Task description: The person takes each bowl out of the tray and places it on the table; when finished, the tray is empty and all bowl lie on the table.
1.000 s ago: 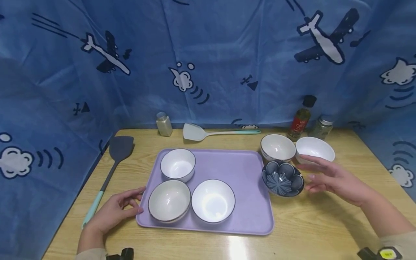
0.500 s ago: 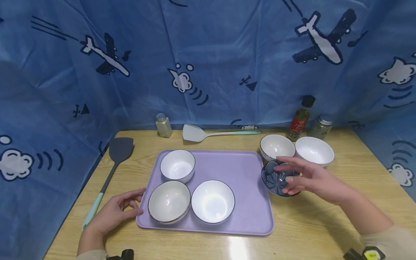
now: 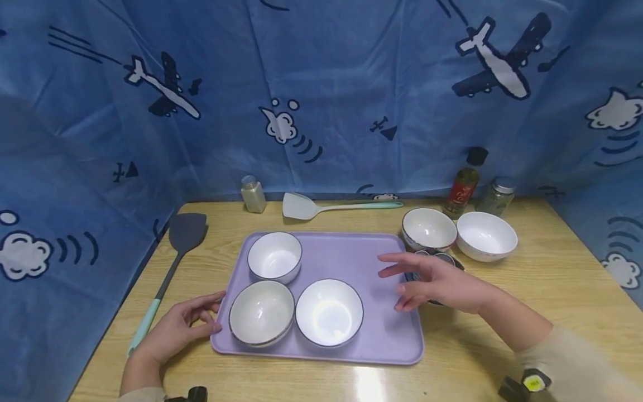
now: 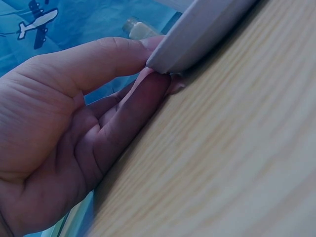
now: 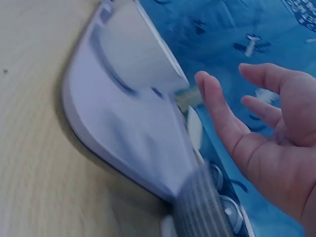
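On the table lies a lilac tray point(image 3: 346, 254). My left hand point(image 3: 176, 329) pinches its left rim, thumb on top and fingers beneath, as the left wrist view shows. Three white bowls stand on the tray: one at the back left point(image 3: 274, 255), one at the front left point(image 3: 262, 311) and one near the middle front point(image 3: 329, 311). My right hand point(image 3: 437, 282) hovers over the tray's right edge, fingers loosely extended and holding nothing. Beneath it, mostly hidden, is a dark blue patterned bowl point(image 3: 445, 257).
Two more white bowls point(image 3: 429, 226) point(image 3: 486, 234) stand behind the dark one. Further back are a sauce bottle point(image 3: 462, 190) and a lidded jar point(image 3: 496, 196). A pale spatula point(image 3: 301, 206) and a shaker point(image 3: 253, 195) lie along the curtain; a dark spatula point(image 3: 186, 231) is at left.
My right hand has moved left, from beside the dark bowl, across it to the tray's right edge, and took nothing along. The left hand stays on the tray rim.
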`<move>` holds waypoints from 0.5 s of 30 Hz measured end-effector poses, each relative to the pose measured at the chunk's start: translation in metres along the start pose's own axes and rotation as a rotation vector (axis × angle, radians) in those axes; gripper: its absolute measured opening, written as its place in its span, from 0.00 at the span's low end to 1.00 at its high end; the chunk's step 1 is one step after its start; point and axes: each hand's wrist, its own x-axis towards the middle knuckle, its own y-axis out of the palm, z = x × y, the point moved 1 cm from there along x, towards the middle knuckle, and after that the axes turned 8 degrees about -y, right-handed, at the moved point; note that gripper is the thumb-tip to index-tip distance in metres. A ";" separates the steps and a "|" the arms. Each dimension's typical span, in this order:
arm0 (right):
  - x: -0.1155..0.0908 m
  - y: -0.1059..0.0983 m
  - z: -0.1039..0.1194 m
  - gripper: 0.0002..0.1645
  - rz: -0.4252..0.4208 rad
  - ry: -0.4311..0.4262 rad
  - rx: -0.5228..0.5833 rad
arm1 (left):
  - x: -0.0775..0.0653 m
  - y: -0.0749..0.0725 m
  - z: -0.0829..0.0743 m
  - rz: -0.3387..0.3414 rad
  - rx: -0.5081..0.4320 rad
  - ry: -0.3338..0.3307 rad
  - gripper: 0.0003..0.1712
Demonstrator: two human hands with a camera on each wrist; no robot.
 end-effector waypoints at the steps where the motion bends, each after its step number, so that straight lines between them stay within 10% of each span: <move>1: 0.003 0.004 -0.001 0.35 0.008 0.006 0.001 | 0.000 0.000 0.000 0.001 -0.001 0.001 0.40; 15: 0.035 0.051 -0.019 0.41 0.017 0.040 0.070 | 0.001 0.000 0.000 -0.002 0.013 0.002 0.40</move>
